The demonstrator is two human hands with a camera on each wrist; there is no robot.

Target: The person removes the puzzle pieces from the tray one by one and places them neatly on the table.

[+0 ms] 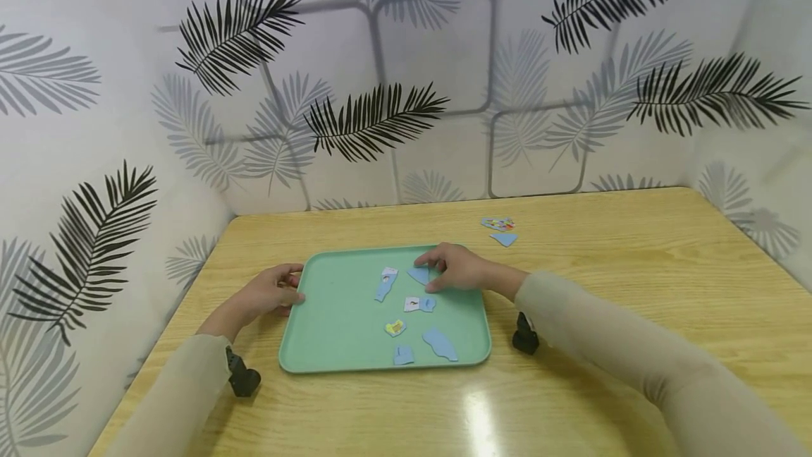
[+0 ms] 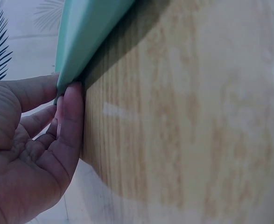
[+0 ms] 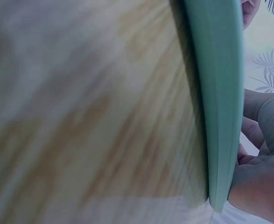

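Observation:
In the head view my left hand is at the left rim of a mint-green tray. The left wrist view shows thumb and fingers pinching the tray's edge. Over the tray's right part is my right hand, thumb and forefinger spread either side of a light-blue flat piece. In the right wrist view the tray's wall hides the fingertips. Around lie a long picture piece, a white-and-blue piece, a yellow-patterned piece, a wavy blue piece and a small blue piece.
Beyond the tray, a multicoloured piece and a blue triangular piece lie on the wooden table. Leaf-patterned walls stand behind and at the sides. Light glares off the table's front part.

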